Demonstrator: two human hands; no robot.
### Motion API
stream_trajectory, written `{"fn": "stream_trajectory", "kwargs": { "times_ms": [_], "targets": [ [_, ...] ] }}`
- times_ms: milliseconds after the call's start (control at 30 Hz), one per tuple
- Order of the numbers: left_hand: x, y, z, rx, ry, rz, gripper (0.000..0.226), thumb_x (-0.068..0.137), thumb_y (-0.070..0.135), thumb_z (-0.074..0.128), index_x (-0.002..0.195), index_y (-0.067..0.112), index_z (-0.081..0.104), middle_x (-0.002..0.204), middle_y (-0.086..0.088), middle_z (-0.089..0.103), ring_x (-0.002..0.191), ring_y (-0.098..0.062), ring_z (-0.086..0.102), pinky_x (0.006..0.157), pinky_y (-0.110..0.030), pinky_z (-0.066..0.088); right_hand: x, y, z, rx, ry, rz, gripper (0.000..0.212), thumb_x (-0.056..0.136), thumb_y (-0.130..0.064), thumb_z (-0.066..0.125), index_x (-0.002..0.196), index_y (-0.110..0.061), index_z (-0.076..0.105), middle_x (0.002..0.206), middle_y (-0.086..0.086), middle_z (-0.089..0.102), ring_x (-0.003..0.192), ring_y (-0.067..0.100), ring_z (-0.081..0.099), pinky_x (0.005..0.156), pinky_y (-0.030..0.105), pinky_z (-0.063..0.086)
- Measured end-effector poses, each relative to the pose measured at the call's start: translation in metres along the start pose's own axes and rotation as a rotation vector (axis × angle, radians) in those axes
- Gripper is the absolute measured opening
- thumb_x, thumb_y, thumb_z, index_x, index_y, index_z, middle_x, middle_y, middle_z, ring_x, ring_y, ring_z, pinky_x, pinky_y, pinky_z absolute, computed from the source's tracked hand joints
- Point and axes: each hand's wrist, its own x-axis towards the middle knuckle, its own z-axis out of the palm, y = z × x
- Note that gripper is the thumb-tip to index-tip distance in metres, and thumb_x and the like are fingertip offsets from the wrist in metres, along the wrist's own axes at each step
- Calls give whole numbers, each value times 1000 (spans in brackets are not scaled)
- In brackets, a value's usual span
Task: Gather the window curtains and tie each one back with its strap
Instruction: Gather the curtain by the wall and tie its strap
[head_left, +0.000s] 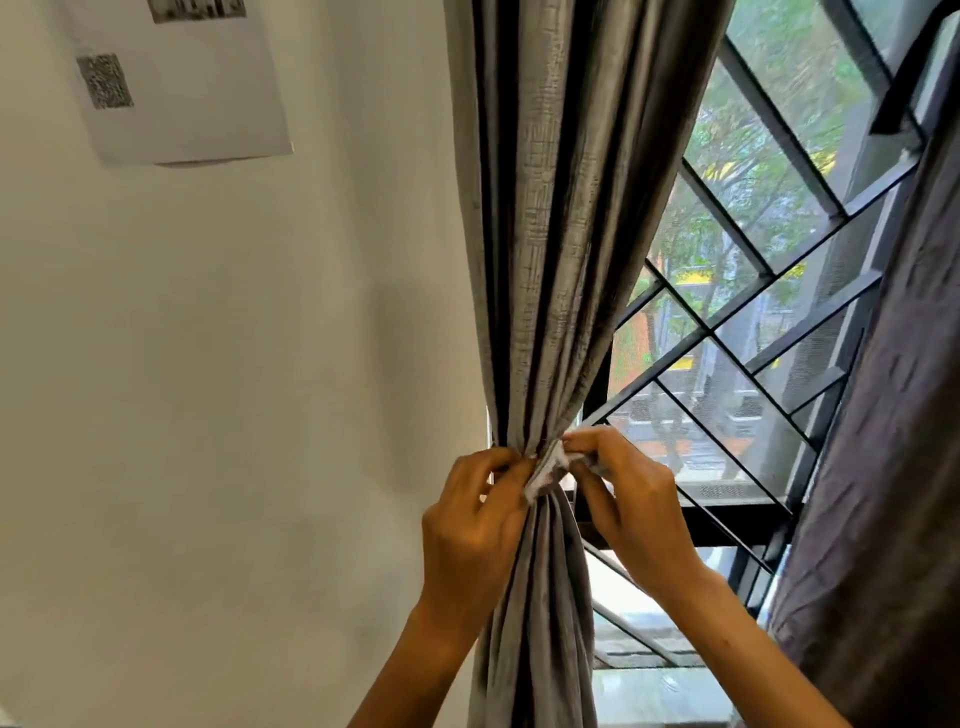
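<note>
Left hand (470, 525) and right hand (631, 499), fingers pinching a pale strap (545, 470) around the gathered grey curtain (561, 260) — strap's far side hidden, second curtain (883, 415) cut off.

1. Looks like a room in a home or flat, seen close up at a window.
2. Plain cream wall (234, 364) on the left, painted, with a white paper sheet (176, 78) stuck up high, printed with square code patterns.
3. Grey textured curtain (566, 208) hanging in long folds at the window's edge; a second, darker curtain (883, 441) on the right.
4. Dark metal grille (769, 270) with crossed diagonal bars across the window, with mesh screening.
5. Green trees (779, 104) and a street-like scene outside, blurred, seemingly viewed from above ground level.
</note>
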Motion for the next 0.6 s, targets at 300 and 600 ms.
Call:
{"fn": "stream_trajectory", "kwargs": {
  "times_ms": [300,600],
  "targets": [
    [11,4,-11,137,20,98,40,96,29,49,96,-5,70,91,-18,70,93,-20,59,100,-13,38,13,-3,4,156,-14,32,41,81,12,64,93,-21,43,94,-9,64,85,-1,64,65,11,47],
    [5,-10,-15,-43,-5,58,28,96,26,46,106,4,60,100,-15,70,103,-17,58,99,-9,40,18,-2,12,-285,328,-304,11,80,-7,75,78,-8,65,84,6,57,67,18,54,58,18,41]
  ]
}}
